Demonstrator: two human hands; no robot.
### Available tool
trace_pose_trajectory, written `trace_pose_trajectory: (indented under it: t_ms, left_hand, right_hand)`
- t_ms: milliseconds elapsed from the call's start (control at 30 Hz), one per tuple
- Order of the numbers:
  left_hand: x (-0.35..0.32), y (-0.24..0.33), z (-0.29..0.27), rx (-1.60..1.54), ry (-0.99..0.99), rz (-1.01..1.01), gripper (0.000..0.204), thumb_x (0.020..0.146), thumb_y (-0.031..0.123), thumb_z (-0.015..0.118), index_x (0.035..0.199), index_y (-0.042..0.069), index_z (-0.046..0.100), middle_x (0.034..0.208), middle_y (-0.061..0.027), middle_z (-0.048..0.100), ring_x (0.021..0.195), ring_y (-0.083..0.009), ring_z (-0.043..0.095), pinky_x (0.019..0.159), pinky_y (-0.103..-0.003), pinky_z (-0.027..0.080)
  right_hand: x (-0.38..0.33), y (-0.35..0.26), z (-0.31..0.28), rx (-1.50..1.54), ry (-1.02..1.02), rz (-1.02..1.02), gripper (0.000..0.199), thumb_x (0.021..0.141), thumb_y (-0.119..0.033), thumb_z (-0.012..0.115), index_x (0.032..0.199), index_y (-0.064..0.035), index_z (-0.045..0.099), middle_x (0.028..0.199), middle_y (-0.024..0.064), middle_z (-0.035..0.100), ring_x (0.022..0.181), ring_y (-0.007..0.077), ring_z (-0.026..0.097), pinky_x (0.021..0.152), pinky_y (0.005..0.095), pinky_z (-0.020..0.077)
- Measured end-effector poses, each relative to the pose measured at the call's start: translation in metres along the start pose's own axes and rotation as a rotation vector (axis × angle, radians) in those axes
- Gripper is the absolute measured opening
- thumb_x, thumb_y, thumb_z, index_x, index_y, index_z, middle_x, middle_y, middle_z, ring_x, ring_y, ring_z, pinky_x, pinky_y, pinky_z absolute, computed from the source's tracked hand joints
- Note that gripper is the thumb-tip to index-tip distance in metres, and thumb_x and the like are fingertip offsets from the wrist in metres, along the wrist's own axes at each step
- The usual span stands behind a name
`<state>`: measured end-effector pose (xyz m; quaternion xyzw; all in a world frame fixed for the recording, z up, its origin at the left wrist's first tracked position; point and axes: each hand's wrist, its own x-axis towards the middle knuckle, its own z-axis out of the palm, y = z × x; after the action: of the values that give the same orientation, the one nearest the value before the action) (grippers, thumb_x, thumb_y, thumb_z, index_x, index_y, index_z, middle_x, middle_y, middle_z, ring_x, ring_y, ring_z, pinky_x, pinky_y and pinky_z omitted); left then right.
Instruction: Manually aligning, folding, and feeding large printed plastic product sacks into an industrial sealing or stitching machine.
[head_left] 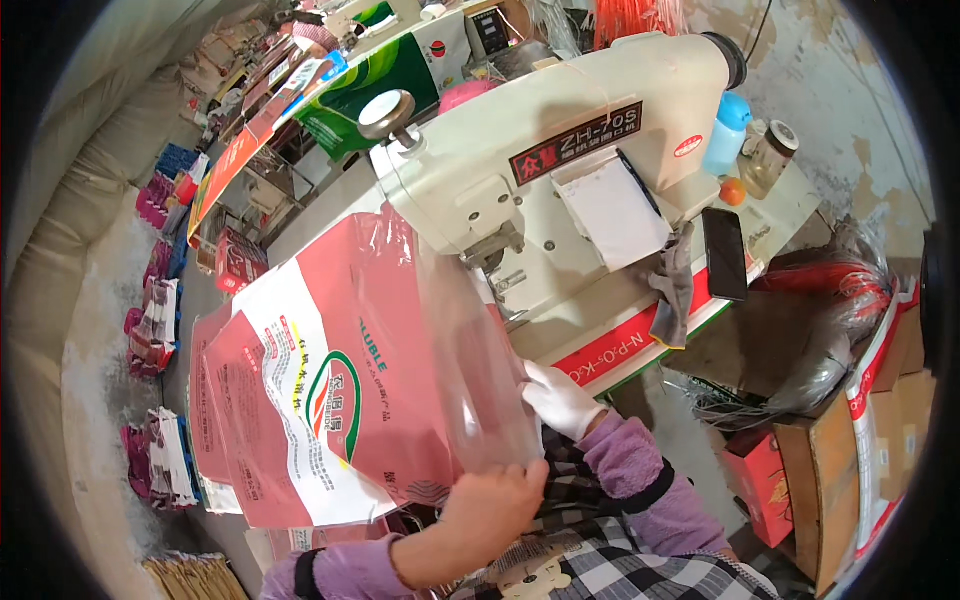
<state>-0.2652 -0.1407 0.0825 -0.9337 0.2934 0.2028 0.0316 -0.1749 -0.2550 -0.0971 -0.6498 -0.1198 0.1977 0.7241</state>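
Observation:
A large pink and white printed sack (330,390) with a clear plastic liner (470,330) sticking out of its mouth lies in front of me, its top edge under the head of a cream industrial sewing machine (560,150). My left hand (490,510), bare, grips the lower edge of the sack's mouth and liner. My right hand (560,400), in a white glove, holds the liner and sack edge on the right side, close to the machine's table (640,330).
A black phone (724,254), a grey rag (676,280), a blue bottle (726,134), a glass jar (768,156) and a small orange ball (733,191) sit on the machine table. Cardboard boxes (880,440) stand right. Stacks of printed sacks (160,460) lie on the floor left.

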Motion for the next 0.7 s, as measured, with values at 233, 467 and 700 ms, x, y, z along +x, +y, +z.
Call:
trace_pose_trajectory:
  t_ms: [233, 467, 700]
  left_hand:
    - [-0.010, -0.075, 0.004, -1.662, -0.136, -0.495, 0.042, 0.091, 0.028, 0.067, 0.122, 0.006, 0.051, 0.093, -0.0033, 0.068, 0.071, -0.0136, 0.065, 0.058, -0.028, 0.051]
    - [0.008, -0.085, -0.036, -0.693, 0.157, -0.219, 0.024, 0.090, 0.013, 0.063, 0.112, 0.003, 0.061, 0.098, -0.0080, 0.066, 0.077, -0.0183, 0.065, 0.067, -0.029, 0.053]
    - [0.020, -0.159, 0.060, -0.123, 0.103, 0.480, 0.021, 0.086, 0.012, 0.051, 0.101, 0.001, 0.062, 0.103, -0.0142, 0.064, 0.088, -0.0273, 0.064, 0.077, -0.037, 0.052]
  right_hand:
    - [-0.019, -0.025, 0.018, 0.186, 0.074, -0.017, 0.039, 0.090, -0.005, 0.049, 0.128, 0.0049, 0.050, 0.109, 0.0158, 0.065, 0.102, 0.0222, 0.062, 0.088, 0.0322, 0.0475]
    - [-0.041, -0.064, 0.020, 0.298, 0.005, 0.268, 0.021, 0.092, -0.005, 0.048, 0.106, 0.0034, 0.059, 0.079, 0.0064, 0.064, 0.060, 0.0114, 0.062, 0.053, 0.0258, 0.0508]
    - [-0.044, -0.057, 0.023, 0.082, 0.115, 0.038, 0.017, 0.089, -0.007, 0.049, 0.093, 0.0027, 0.061, 0.072, 0.0077, 0.065, 0.054, 0.0120, 0.061, 0.049, 0.0273, 0.0499]
